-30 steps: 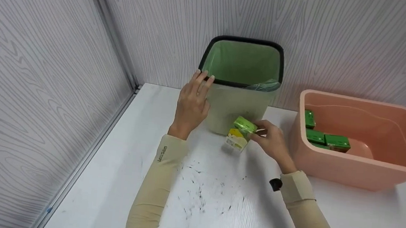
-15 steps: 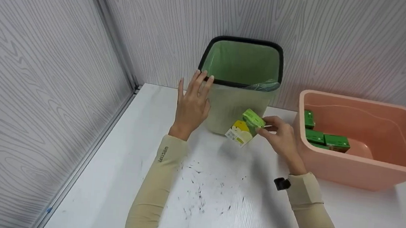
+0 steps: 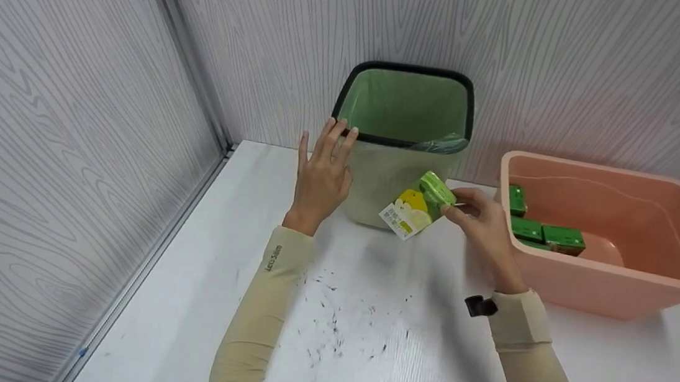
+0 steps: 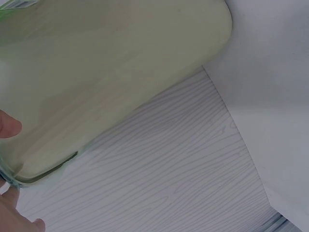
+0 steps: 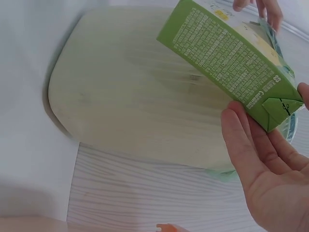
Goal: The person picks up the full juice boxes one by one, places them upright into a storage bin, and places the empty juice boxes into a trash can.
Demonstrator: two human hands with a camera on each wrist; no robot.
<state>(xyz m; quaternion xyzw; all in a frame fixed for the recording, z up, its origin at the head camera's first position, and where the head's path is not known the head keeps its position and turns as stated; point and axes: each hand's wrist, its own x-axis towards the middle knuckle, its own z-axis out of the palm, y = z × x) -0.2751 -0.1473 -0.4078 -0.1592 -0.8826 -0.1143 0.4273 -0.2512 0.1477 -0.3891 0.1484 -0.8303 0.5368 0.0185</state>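
A small green drink carton (image 3: 416, 208) with a white and yellow front hangs tilted in front of the bin, clear of the table. My right hand (image 3: 486, 227) pinches it by one corner at the end, thumb on one side and fingers on the other. Its green side (image 5: 222, 63), with printed text and a folded flap, faces the right wrist view. My left hand (image 3: 321, 183) rests its fairly straight fingers on the black rim of the pale green bin (image 3: 372, 175). The thumb (image 4: 8, 124) shows against the bin wall in the left wrist view.
The pink tub (image 3: 594, 275) stands right of the bin, with several green cartons (image 3: 563, 239) at its left end. A clear liner (image 3: 444, 143) folds over the bin's front rim. Dark marks dot the white table (image 3: 339, 328). Grained panels (image 3: 269, 16) rise behind and left.
My right hand has moved up and right with the carton, turning it so its white and yellow front shows more. The left hand's little finger has spread outward; its other fingers stay on the rim.
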